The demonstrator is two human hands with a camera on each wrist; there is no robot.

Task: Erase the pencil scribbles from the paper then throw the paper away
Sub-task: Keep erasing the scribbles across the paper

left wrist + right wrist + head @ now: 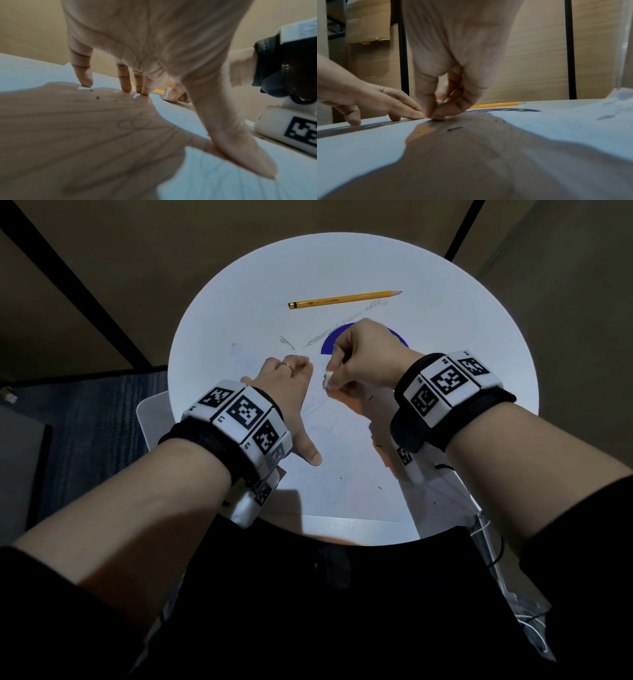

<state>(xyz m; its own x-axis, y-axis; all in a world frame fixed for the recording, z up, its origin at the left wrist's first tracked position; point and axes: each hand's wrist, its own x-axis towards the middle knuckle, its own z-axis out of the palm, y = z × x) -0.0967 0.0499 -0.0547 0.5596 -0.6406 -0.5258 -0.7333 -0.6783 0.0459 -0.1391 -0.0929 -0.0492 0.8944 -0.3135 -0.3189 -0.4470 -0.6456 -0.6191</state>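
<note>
1. The right hand (363,354) pinches a small white eraser (328,380) between thumb and curled fingers, its lower end pressed onto the paper (342,474).
2. The left hand (287,392) lies just beside it with fingers spread and straight, their tips and the thumb pressing the sheet flat; a ring (286,366) sits on one finger.
3. Faint pencil scribbles (137,123) loop across the paper under the left palm, and dark eraser crumbs (454,128) lie scattered near the right hand.
4. The paper lies on a round white table (479,337), partly covering a blue circular mark (334,338).
5. A yellow pencil (344,299) lies farther back on the table, well apart from both hands.
</note>
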